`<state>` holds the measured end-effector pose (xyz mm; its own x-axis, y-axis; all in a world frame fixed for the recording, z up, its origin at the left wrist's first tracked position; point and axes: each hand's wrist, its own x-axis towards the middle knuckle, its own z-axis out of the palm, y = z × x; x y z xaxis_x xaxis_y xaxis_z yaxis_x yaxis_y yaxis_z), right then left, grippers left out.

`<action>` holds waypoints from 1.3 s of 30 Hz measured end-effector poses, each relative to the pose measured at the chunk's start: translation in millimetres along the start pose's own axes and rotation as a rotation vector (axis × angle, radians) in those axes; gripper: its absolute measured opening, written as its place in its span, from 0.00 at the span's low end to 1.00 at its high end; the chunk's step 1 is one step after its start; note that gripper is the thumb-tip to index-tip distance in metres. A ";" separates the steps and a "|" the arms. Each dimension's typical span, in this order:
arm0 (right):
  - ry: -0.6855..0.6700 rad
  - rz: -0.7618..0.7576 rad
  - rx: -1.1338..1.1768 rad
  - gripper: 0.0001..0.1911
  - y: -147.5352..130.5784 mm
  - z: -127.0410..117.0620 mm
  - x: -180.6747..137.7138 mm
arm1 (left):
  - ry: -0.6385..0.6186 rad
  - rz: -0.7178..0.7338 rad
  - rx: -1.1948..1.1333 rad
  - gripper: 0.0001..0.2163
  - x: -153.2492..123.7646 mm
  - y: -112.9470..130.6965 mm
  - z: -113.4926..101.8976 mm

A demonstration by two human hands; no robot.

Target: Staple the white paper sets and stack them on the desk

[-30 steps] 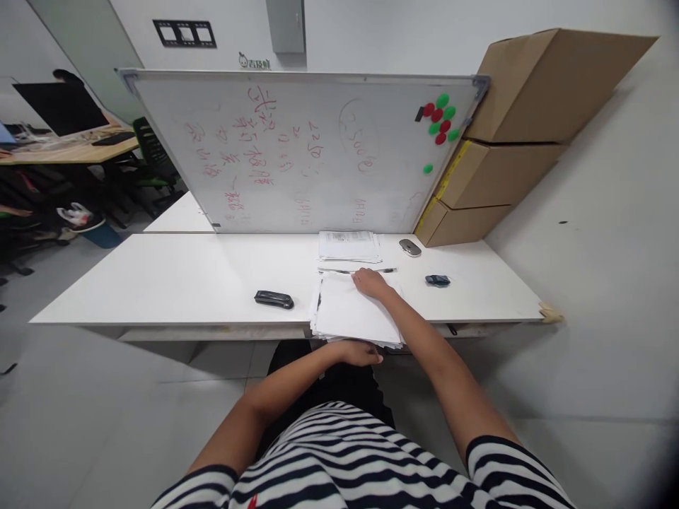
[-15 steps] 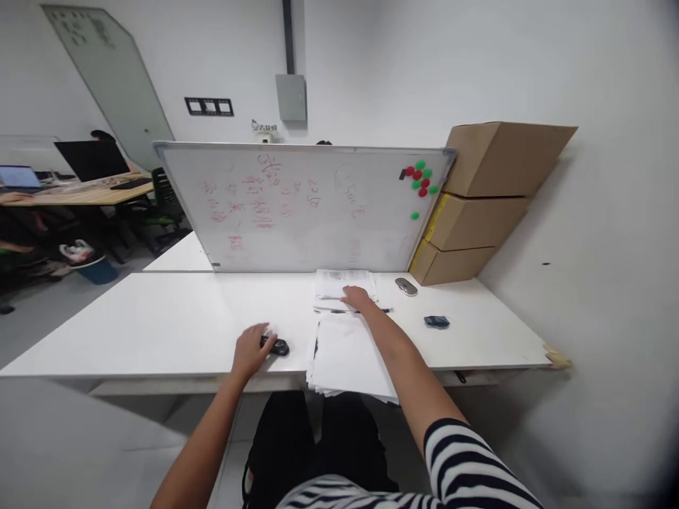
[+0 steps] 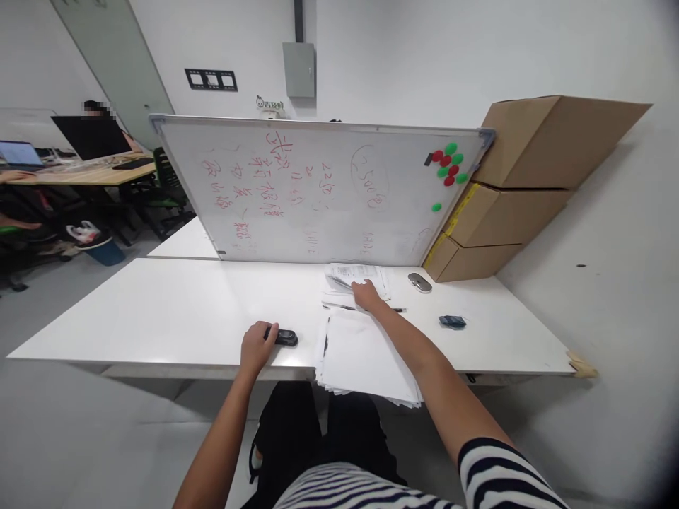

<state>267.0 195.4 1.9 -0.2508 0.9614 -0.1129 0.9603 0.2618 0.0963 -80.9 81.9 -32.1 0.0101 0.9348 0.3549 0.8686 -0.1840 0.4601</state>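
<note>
My left hand (image 3: 256, 348) is closed around the near end of a black stapler (image 3: 285, 337) lying on the white table (image 3: 159, 311). My right hand (image 3: 367, 295) reaches across a thick stack of white paper (image 3: 361, 357) that overhangs the table's front edge. Its fingers pinch the near edge of a smaller printed paper pile (image 3: 354, 277) at the foot of the whiteboard, and that edge is lifted. A black pen (image 3: 391, 309) lies between the two piles, just right of my right wrist.
A whiteboard (image 3: 318, 191) with red writing and round magnets (image 3: 448, 164) leans at the table's back. Stacked cardboard boxes (image 3: 520, 184) stand at the right rear. A grey mouse (image 3: 419, 282) and a small dark object (image 3: 453, 322) lie right of the papers. A person sits at desks far left.
My left hand left the front edge of the big stack, moved left and closed on the stapler. My right hand moved forward from the stack's top to the far printed pile and lifted its edge.
</note>
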 end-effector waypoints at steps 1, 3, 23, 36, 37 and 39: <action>0.000 0.004 0.002 0.12 -1.8 0.1 -0.1 | -0.003 -0.003 -0.002 0.16 0.0 -0.1 0.1; -0.014 0.009 0.013 0.14 -2.6 -1.1 0.4 | -0.005 -0.005 -0.002 0.16 0.0 0.3 -0.2; -0.025 -0.016 0.273 0.17 23.4 -12.3 1.2 | -0.004 -0.066 -0.052 0.16 -1.5 4.3 -3.2; -0.007 0.012 0.237 0.17 17.6 -8.3 1.1 | -0.002 -0.063 -0.052 0.16 -1.3 3.9 -3.1; -0.005 0.016 0.235 0.17 16.8 -7.2 1.1 | -0.002 -0.063 -0.049 0.16 -1.3 3.6 -2.9; 0.001 0.033 0.233 0.17 15.5 -4.9 1.3 | -0.005 -0.065 -0.047 0.16 -1.3 3.5 -2.8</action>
<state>281.0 201.1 8.1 -0.2192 0.9692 -0.1123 0.9701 0.2042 -0.1314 -79.3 79.2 -28.7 -0.0428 0.9466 0.3196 0.8433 -0.1373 0.5197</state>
